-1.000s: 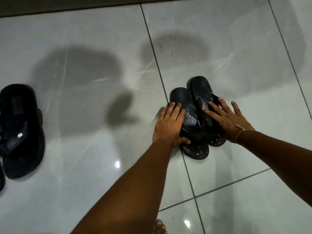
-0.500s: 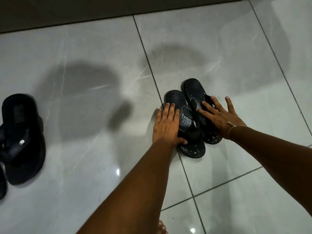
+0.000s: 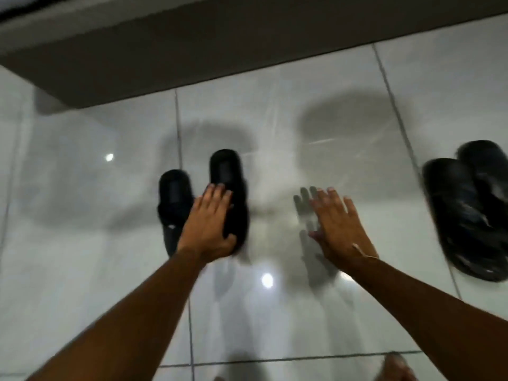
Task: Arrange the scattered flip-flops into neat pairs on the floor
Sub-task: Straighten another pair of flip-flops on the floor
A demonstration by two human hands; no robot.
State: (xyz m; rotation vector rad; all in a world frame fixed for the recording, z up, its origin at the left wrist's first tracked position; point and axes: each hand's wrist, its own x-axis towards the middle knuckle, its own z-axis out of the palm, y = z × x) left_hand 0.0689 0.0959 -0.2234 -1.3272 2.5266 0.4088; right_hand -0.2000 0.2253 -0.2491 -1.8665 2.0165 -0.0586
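Two plain black sandals lie side by side on the glossy grey tile floor, the left one (image 3: 174, 191) set a little nearer me than the right one (image 3: 226, 167). My left hand (image 3: 209, 229) lies on the right sandal, thumb wrapped round its near edge. My right hand (image 3: 338, 224) hovers flat over bare tile between the two pairs, fingers spread and holding nothing. A pair of patterned black flip-flops (image 3: 461, 215) sits together at the far right, blurred by motion.
A dark wall base (image 3: 192, 50) runs across the top, just beyond the sandals. My bare foot (image 3: 395, 369) shows at the bottom right edge. Open tile (image 3: 288, 312) lies in front of me between my arms.
Both hands left the patterned flip-flops, which now sit paired at the right. The view swung left, and my left hand came down on a plain black sandal.
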